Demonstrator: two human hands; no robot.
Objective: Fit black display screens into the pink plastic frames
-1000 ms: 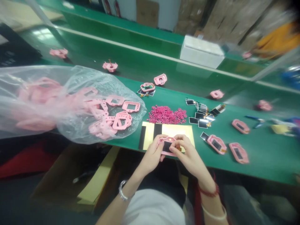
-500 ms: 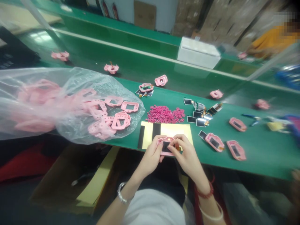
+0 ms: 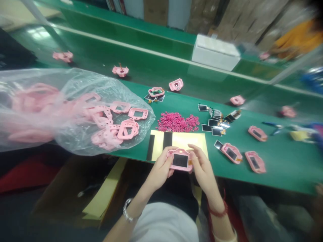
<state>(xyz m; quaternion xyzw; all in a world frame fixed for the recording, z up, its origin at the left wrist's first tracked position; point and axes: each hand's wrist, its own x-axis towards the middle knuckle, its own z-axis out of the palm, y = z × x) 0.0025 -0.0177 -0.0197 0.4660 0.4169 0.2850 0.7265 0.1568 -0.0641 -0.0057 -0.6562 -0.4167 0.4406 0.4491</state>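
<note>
In the head view a pink plastic casing [image 3: 190, 169] with a dark LCD screen [image 3: 180, 160] set in it is held at the near edge of the table. My left hand [image 3: 161, 166] is closed round the casing's left end, thumb on its front face. My right hand [image 3: 202, 164] grips the right end, the thumb at the rim beside an orange ribbon and the index finger stretched above it. Just beyond lies a yellow board [image 3: 188, 138] with dark strips. A heap of small magenta parts [image 3: 176, 122] sits behind that board.
A clear plastic bag [image 3: 75, 84] of pink frames covers the left side. Loose screens [image 3: 213, 122] and several casings [image 3: 230, 153] lie to the right, near blue-handled pliers [image 3: 275, 127]. A white box [image 3: 215, 53] stands behind. A person in an orange sleeve [image 3: 300, 37] is at far right.
My right hand has drawn back from the screen to the casing's right rim, so the screen shows in full. The left hand keeps its hold. The view has shifted slightly.
</note>
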